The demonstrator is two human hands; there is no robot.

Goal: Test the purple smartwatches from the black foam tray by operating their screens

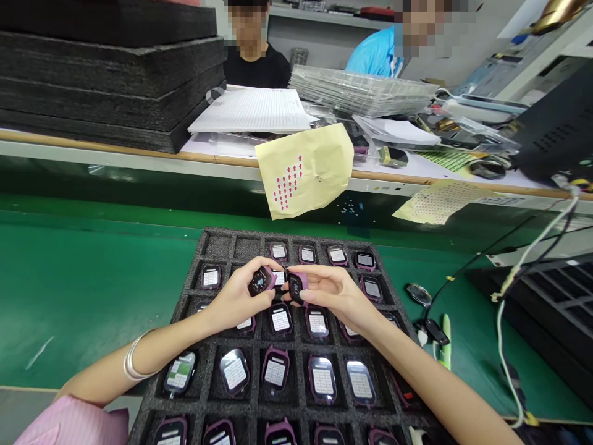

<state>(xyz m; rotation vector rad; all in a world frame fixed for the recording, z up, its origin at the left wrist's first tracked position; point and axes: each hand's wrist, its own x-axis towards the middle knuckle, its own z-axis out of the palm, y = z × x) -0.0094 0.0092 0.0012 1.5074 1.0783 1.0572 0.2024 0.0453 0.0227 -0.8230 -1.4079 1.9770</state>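
Green belt (83, 290) takes up most of the view, wide open on the left and crowded by cables (523, 272) on the right. On it sits the black foam tray (222, 244), near edge cut off at the bottom so the last row of watches is only half visible. Most pockets hold purple watches (275, 372) with stickered screens; the two far-left pockets look bare.

Far side is a bench with a stack of dark foam (106, 68), papers (252, 111) and a yellow sheet (308, 170) hanging over its edge. Two people sit behind it, partly hidden by the clutter.

Over the tray's middle, the left hand (236, 296) pinches one watch (262, 281) between thumb and fingertips, and the right hand (336, 290) pinches another (296, 285) the same way, the two nearly touching. Both hands cover a few pockets, so I can't tell what's under them. Bangles (132, 358) on the left wrist; pink sleeve (69, 423) cut off at the corner.
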